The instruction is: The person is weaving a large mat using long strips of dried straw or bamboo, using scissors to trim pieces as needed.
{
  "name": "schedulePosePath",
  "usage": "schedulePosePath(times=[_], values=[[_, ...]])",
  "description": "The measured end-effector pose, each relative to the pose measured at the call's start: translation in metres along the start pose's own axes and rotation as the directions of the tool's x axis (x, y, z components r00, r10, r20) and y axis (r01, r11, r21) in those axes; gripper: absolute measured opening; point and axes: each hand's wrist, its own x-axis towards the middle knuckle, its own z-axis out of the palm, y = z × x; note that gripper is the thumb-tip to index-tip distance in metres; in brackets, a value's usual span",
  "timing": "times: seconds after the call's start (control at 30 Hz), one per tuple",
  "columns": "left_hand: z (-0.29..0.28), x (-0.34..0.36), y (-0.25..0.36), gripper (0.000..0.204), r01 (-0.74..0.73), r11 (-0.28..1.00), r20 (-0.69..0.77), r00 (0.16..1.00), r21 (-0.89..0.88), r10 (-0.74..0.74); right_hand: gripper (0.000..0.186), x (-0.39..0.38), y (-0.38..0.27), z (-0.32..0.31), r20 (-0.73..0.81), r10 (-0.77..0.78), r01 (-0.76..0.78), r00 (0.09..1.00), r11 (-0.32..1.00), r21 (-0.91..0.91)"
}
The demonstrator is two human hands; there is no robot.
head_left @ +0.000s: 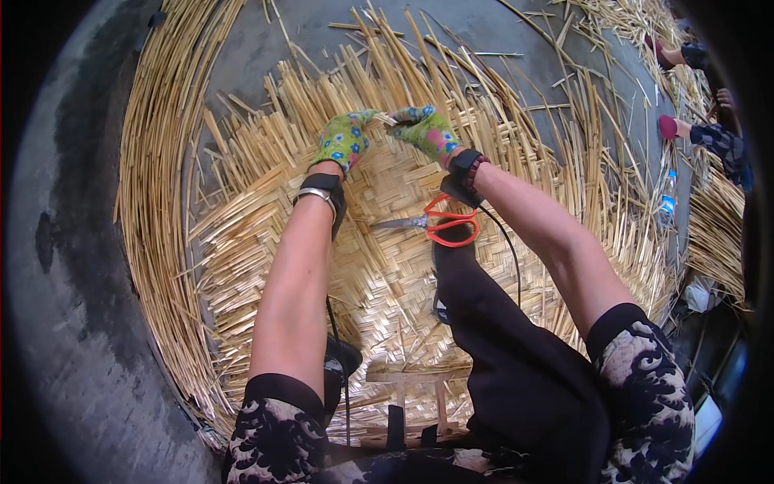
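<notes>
Over the woven mat (393, 179), both hands (343, 139) (429, 133) pinch a pale strip (385, 119), its long axis running roughly crosswise.

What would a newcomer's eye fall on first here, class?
Probably the orange-handled metal scissors, pointing left near the picture's middle. Just above, the left hand and right hand, both in green flowered gloves, are close together over a straw-coloured woven mat. On the left, a long band of tan stalks curves down the picture.
</notes>
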Motion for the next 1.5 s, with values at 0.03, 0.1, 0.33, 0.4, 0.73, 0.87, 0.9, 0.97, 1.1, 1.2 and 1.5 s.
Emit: schedulePosePath(times=[0.03, 0.1, 0.33, 0.4, 0.73, 0.87, 0.9, 0.97, 1.1, 1.2, 1.5], values=[[0.000, -0.001, -0.002, 0.036, 0.000, 1.000, 0.000, 1.000, 0.001, 0.000, 0.018, -0.002, 0.001, 0.000, 0.000, -0.001, 0.001, 1.000, 1.000, 0.001], [0.000, -0.002, -0.006, 0.036, -0.095, 0.994, -0.055, 0.994, -0.052, 0.092, 0.017, -0.006, 0.003, -0.001, 0.049, 0.035, -0.042, 0.998, 0.986, 0.160], [-0.006, -0.006, 0.003, 0.039, -0.043, 0.994, -0.011, 0.999, -0.101, 0.042, 0.017, -0.009, -0.001, -0.006, 0.068, -0.079, 0.087, 0.995, 0.987, -0.134], [-0.004, -0.005, 0.002, 0.041, -0.087, 0.994, -0.040, 0.996, -0.072, 0.084, 0.018, -0.012, 0.010, -0.006, 0.063, -0.091, 0.101, 0.994, 0.977, -0.185], [-0.007, -0.009, 0.001, 0.043, -0.065, 0.991, -0.025, 0.998, -0.117, 0.062, 0.019, -0.016, 0.001, -0.002, 0.102, -0.124, 0.143, 0.987, 0.967, -0.208], [-0.002, -0.006, 0.001, 0.046, -0.066, 0.994, 0.003, 0.998, -0.090, 0.067, 0.014, -0.011, 0.012, -0.007, 0.061, -0.027, 0.034, 0.998, 0.993, -0.110], [-0.002, -0.007, -0.001, 0.048, -0.090, 0.992, -0.013, 0.996, -0.086, 0.090, 0.015, -0.010, 0.009, -0.007, 0.106, 0.134, -0.134, 0.985, 0.991, -0.009], [0.002, -0.008, -0.004, 0.049, -0.106, 0.987, -0.021, 0.994, -0.117, 0.105, 0.016, -0.014, 0.023, -0.002, 0.094, 0.012, 0.015, 0.996, 0.961, -0.277], [0.002, -0.018, 0.004, 0.053, -0.098, 0.988, -0.013, 0.995, -0.116, 0.097, 0.024, -0.019, 0.007, -0.006, 0.179, -0.096, 0.188, 0.979, 0.757, -0.625], [0.005, -0.016, -0.004, 0.053, -0.162, 0.983, -0.067, 0.985, -0.090, 0.157, 0.031, -0.016, 0.002, -0.008, 0.173, 0.016, 0.032, 0.985, 0.962, -0.270], [-0.004, -0.018, 0.014, 0.051, -0.066, 0.998, 0.067, 0.996, -0.010, 0.066, 0.037, -0.018, 0.007, 0.002, 0.035, -0.121, 0.117, 0.992, 0.790, -0.602]])
